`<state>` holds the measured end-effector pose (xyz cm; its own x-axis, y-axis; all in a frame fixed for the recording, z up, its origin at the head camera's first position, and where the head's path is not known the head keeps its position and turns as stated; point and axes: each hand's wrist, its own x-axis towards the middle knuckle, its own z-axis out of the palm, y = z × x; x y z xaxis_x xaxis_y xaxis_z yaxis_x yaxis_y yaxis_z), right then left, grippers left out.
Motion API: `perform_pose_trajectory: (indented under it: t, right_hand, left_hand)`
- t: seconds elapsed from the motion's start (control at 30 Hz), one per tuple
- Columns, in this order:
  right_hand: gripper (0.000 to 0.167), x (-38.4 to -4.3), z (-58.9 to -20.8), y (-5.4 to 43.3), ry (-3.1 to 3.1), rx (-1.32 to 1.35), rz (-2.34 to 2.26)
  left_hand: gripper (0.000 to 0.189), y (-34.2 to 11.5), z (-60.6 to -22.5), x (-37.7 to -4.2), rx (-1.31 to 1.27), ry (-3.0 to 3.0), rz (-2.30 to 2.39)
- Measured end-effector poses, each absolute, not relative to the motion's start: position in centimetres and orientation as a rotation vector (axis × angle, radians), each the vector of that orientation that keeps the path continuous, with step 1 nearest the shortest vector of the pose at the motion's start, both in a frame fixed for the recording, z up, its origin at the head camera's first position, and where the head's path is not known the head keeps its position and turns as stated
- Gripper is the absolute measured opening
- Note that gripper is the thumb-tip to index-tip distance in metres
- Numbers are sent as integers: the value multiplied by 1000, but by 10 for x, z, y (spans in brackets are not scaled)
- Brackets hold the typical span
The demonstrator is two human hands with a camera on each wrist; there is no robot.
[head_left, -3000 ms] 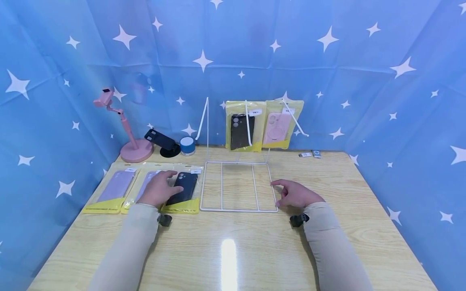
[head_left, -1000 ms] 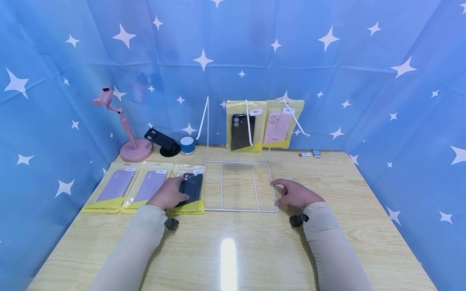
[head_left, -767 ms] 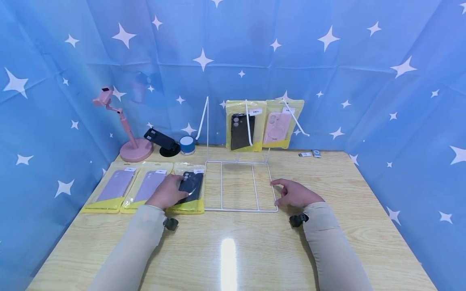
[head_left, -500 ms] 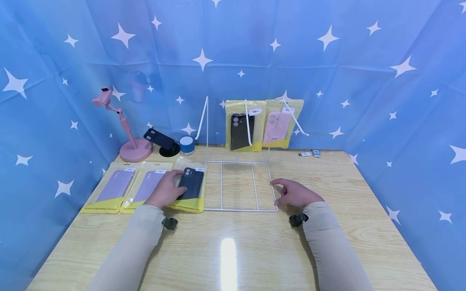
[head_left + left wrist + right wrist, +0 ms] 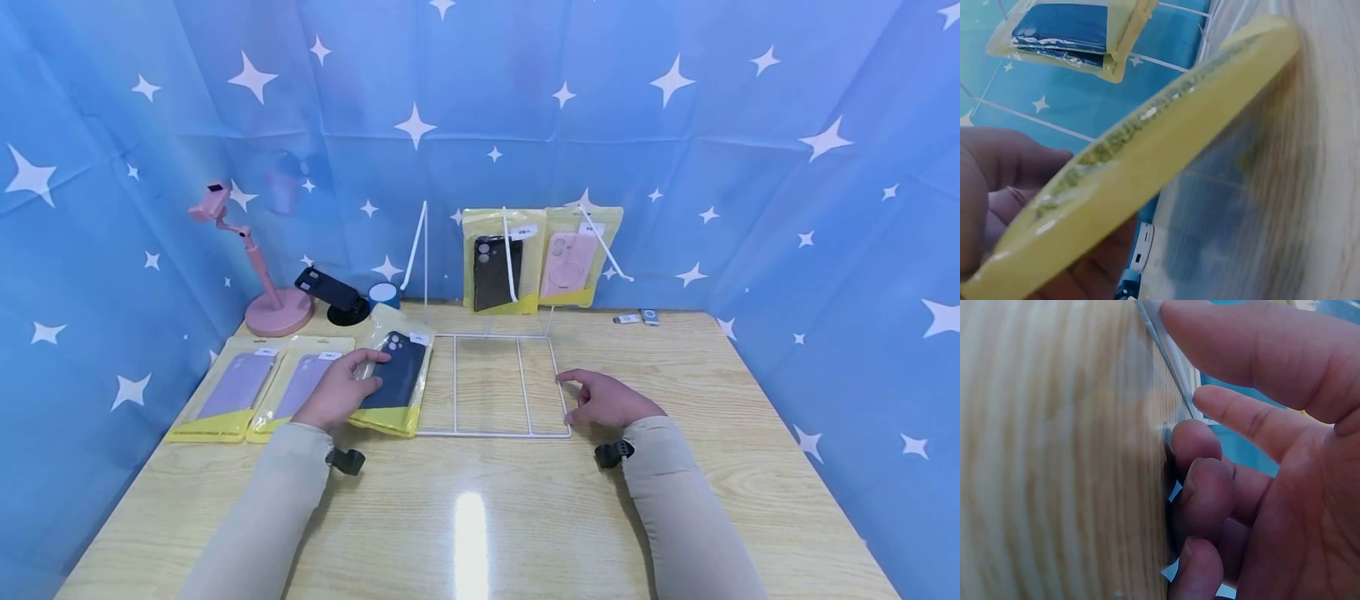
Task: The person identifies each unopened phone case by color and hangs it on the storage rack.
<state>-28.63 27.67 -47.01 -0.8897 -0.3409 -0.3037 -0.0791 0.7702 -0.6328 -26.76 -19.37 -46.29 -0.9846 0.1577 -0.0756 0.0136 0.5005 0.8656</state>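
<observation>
My left hand grips the left side of a clear-and-yellow pouch with a dark phone case inside. The pouch's upper end is raised and overlaps the left side of the white wire rack. In the left wrist view, the pouch's yellow bottom edge runs slantwise past the thumb. My right hand touches the right wire of the rack's base with the thumb and a straight index finger; its other fingers curl inward, as the right wrist view shows. Two purple phone case pouches lie left of my left hand.
On the rack's hooks hang a pouch with a black phone case and one with a pink case; the left hook is bare. Behind stand a pink stand, a black phone holder and a blue speaker.
My left hand has moved right from between the pouches and taken hold of the dark case's pouch. Its top has risen and shifted towards the rack. My right hand has stayed put.
</observation>
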Motion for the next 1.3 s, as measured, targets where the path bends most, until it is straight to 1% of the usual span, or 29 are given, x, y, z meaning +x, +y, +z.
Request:
perform_pose_trajectory:
  t: [0.17,0.37,0.63,1.0,1.3]
  right_hand:
    - [77,-286,-470,277,2561,-327,-890]
    - [77,-285,-469,277,2551,-342,-910]
    - [76,-285,-469,278,2559,-339,-899]
    - [75,-287,-471,277,2579,-327,-863]
    - [76,-286,-469,276,2580,-326,-854]
  left_hand:
    - [43,-186,-458,-264,218,2579,1606]
    - [50,-174,-449,-256,367,2574,1723]
    - [52,-154,-434,-239,513,2510,1748]
    - [52,-122,-413,-206,839,2414,1779]
    - [50,-109,-400,-182,1170,2335,1832]
